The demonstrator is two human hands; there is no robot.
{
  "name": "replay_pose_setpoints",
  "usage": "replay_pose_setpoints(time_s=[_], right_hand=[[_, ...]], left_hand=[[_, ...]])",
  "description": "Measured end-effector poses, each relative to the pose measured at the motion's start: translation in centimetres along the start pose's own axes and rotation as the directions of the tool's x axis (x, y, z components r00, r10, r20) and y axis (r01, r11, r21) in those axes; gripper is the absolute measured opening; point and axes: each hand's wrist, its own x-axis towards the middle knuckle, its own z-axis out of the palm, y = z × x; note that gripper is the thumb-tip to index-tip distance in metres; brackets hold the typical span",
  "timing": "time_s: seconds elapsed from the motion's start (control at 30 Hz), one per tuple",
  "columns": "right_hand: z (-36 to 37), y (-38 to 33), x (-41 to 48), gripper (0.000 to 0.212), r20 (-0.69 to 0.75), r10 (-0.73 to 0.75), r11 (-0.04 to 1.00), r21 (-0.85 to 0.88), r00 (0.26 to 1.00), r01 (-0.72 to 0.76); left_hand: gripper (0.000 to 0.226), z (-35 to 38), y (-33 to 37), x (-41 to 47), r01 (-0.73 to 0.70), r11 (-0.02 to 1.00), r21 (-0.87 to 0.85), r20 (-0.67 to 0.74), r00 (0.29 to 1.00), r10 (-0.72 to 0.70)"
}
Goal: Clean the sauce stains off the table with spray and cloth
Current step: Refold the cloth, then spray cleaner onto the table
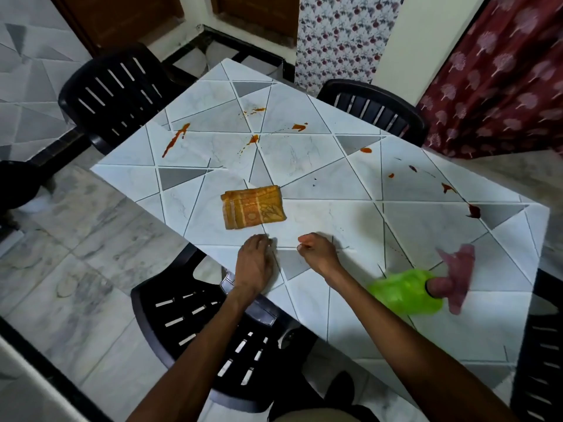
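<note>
A folded orange patterned cloth lies near the middle of the white and grey tiled table. Several red-orange sauce stains mark the top: a long streak at far left, blobs at the far side, and dark drops near the right edge. A green spray bottle with a pink trigger head sits blurred at the near right. My left hand rests flat on the near edge, holding nothing. My right hand lies beside it with fingers curled in, holding nothing.
Black slatted plastic chairs stand around the table: one under my arms, one at far left, one at the far side, one at right. A maroon curtain hangs at the right.
</note>
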Motion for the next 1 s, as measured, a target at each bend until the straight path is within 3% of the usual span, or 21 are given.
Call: replay_pose_setpoints(time_s=[0.1,0.2,0.3,0.4,0.47,0.53,0.63,0.7,0.83,1.0], right_hand=[[-1.0,2.5,-3.4,0.017,0.010,0.014,0.995,0.094,1.000,-0.015],[-2.2,5.7,-7.0,0.021,0.030,0.016,0.987,0.157,0.999,-0.020],[-3.7,8.4,-11.0,0.022,0.018,0.033,0.977,0.212,0.999,-0.036],[-5.3,11.9,-14.3,0.013,0.006,0.113,0.952,0.285,0.994,-0.110],[-6.9,13.8,-16.1,0.031,-0.077,0.176,0.938,0.315,0.981,-0.144],[-8.6,14.5,-17.2,0.057,-0.249,0.188,0.948,0.299,0.950,-0.109],[-11.6,14.0,-18.8,0.069,-0.506,0.088,0.973,0.227,0.858,0.034],[-13.6,13.3,-19.0,0.086,-0.576,-0.043,0.973,0.160,0.817,0.164],[-16.6,11.0,-16.7,0.110,-0.536,-0.182,0.952,0.114,0.825,0.284],[-17.8,7.9,-12.8,0.112,-0.437,-0.425,0.878,0.015,0.792,0.479]], left_hand=[[0.045,2.1,1.8,-2.9,0.014,0.999,0.030,0.064,0.998,-0.016],[0.069,3.8,4.5,-5.5,0.028,0.988,0.152,0.192,0.980,-0.058],[0.092,4.8,6.4,-7.3,-0.006,0.957,0.288,0.407,0.906,-0.117],[0.104,5.2,7.8,-8.7,0.011,0.953,0.303,0.454,0.878,-0.154],[0.107,5.4,8.5,-9.0,0.041,0.954,0.296,0.459,0.870,-0.180],[0.108,5.2,8.8,-8.8,0.061,0.951,0.303,0.458,0.866,-0.201],[0.105,5.0,9.7,-8.5,0.079,0.945,0.318,0.445,0.868,-0.222],[0.095,5.6,10.6,-8.5,0.086,0.939,0.332,0.424,0.876,-0.231],[0.046,7.1,13.4,-9.0,0.028,0.932,0.362,0.324,0.933,-0.154],[0.060,8.2,16.2,-8.1,-0.013,0.964,0.265,0.353,0.932,-0.085]])
